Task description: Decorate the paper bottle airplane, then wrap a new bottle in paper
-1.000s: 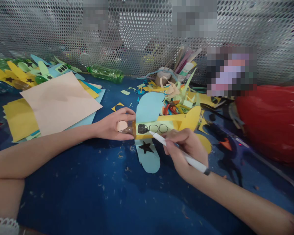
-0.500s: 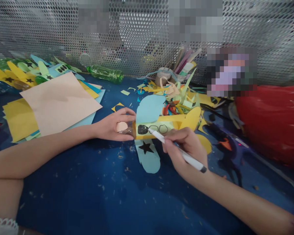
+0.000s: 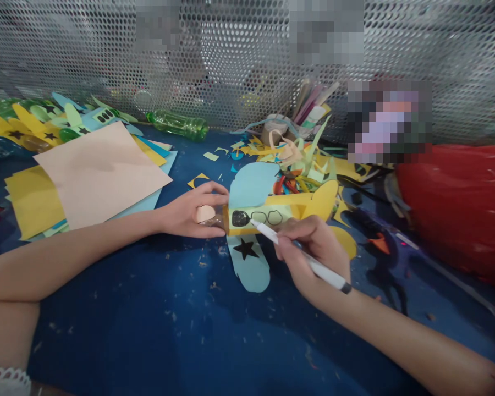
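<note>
A toy plane [image 3: 251, 184], made from a plastic bottle wrapped in paper, lies on the blue table. It has light blue wings, a black star on the near wing and yellow tail pieces. My left hand [image 3: 192, 212] is closed around its clear nose end, which bears a pale round paper. A white marker [image 3: 309, 263] with a black end is gripped in my right hand [image 3: 313, 247]. Its tip touches the pale green strip [image 3: 286, 212] beside a window filled in black. Two more windows there are only outlined.
Stacked coloured paper [image 3: 103, 170] lies at left, with finished paper planes [image 3: 99, 118] behind. A green bottle [image 3: 179, 125] rests by the perforated metal panel [image 3: 239, 44]. Paper scraps [image 3: 297, 154] spread behind the plane. A purple glue gun [image 3: 390, 250] and a red bag [image 3: 457, 209] are at right.
The marker tip has shifted very slightly to the right and down along the black window's edge. My left hand and the plane look unmoved.
</note>
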Demonstrator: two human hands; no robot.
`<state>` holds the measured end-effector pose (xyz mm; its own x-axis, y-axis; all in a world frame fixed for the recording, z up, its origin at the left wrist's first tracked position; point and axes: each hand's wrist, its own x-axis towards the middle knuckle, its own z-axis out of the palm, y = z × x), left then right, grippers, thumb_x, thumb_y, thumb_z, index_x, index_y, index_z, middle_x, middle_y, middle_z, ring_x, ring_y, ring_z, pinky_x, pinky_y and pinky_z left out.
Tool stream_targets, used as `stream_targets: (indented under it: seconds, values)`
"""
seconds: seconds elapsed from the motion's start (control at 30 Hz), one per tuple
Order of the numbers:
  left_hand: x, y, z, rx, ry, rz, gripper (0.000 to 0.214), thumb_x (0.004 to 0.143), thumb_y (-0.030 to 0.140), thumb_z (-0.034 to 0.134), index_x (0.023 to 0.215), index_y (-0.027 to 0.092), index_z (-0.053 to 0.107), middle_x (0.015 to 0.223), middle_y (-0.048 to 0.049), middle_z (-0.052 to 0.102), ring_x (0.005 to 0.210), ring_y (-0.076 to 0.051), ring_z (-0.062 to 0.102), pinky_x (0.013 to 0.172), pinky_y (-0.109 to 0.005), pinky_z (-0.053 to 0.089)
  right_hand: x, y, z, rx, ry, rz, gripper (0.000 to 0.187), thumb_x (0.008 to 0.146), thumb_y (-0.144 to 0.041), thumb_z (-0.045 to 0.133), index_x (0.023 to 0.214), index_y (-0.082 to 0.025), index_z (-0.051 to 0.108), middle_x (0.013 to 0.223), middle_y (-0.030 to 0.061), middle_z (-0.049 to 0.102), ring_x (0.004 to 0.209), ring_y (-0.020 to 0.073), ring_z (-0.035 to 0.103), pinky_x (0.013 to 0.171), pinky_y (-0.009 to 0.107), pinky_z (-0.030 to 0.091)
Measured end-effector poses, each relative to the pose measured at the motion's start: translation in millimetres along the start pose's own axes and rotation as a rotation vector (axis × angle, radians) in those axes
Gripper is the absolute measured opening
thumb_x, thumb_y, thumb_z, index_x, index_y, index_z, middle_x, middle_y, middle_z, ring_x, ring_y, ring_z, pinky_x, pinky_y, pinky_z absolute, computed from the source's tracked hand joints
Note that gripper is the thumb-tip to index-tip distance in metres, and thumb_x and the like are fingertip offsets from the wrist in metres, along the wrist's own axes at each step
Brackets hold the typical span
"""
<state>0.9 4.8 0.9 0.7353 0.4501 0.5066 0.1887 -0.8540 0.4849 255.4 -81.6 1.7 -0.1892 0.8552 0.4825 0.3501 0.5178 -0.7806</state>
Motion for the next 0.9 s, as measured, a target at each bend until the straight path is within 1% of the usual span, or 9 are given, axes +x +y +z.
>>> stream_targets:
  seconds: [0.17, 0.4, 0.5, 0.7, 0.9]
  values:
    - [0.2, 0.7, 0.1, -0.010, 0.008, 0.001, 0.056, 0.076, 0.039, 0.075, 0.126, 0.025, 0.055, 0.118, -0.0137, 0.055, 0.109, -0.028, 0.057, 0.092, -0.048, 0.051, 2.4, -5.0, 1.1, -0.052, -0.008, -0.008, 0.010, 0.086, -0.023, 0.060, 0.086, -0.024, 0.051, 0.063, -0.0030, 0.058, 0.054, 0.0134, 0.056, 0.053, 0.028, 0.045]
    - [1.2, 1.8, 0.1, -0.022, 0.015, 0.019, 0.052, 0.077, 0.038, 0.074, 0.122, 0.020, 0.057, 0.113, -0.0141, 0.055, 0.107, -0.027, 0.057, 0.093, -0.045, 0.051, 2.0, -5.6, 0.6, -0.059, -0.013, 0.004, 0.010, 0.087, -0.026, 0.059, 0.083, -0.024, 0.049, 0.063, -0.0021, 0.057, 0.054, 0.0135, 0.055, 0.052, 0.029, 0.044]
    - [1.2, 1.7, -0.2, -0.012, 0.012, 0.006, 0.052, 0.076, 0.039, 0.075, 0.123, 0.023, 0.057, 0.112, -0.0131, 0.055, 0.106, -0.027, 0.057, 0.092, -0.045, 0.052, 2.6, -5.9, 0.9, -0.072, -0.019, 0.019, 0.010, 0.087, -0.028, 0.059, 0.085, -0.024, 0.050, 0.063, -0.0016, 0.058, 0.055, 0.0143, 0.056, 0.052, 0.029, 0.045]
    - [0.5, 1.4, -0.6, -0.001, 0.007, -0.015, 0.054, 0.076, 0.040, 0.074, 0.125, 0.025, 0.056, 0.115, -0.0125, 0.055, 0.104, -0.026, 0.058, 0.090, -0.046, 0.053, 3.9, -6.8, 1.6, -0.067, -0.006, 0.018, 0.012, 0.088, -0.029, 0.059, 0.083, -0.024, 0.049, 0.062, -0.0020, 0.057, 0.053, 0.0140, 0.055, 0.052, 0.030, 0.045]
    - [0.5, 1.4, -0.6, -0.003, 0.004, -0.014, 0.055, 0.077, 0.042, 0.074, 0.126, 0.024, 0.056, 0.116, -0.0132, 0.054, 0.107, -0.026, 0.058, 0.091, -0.045, 0.052, 2.6, -5.9, 1.2, -0.053, -0.011, 0.002, 0.011, 0.088, -0.026, 0.057, 0.082, -0.024, 0.048, 0.061, -0.0028, 0.055, 0.052, 0.0130, 0.054, 0.051, 0.029, 0.045]
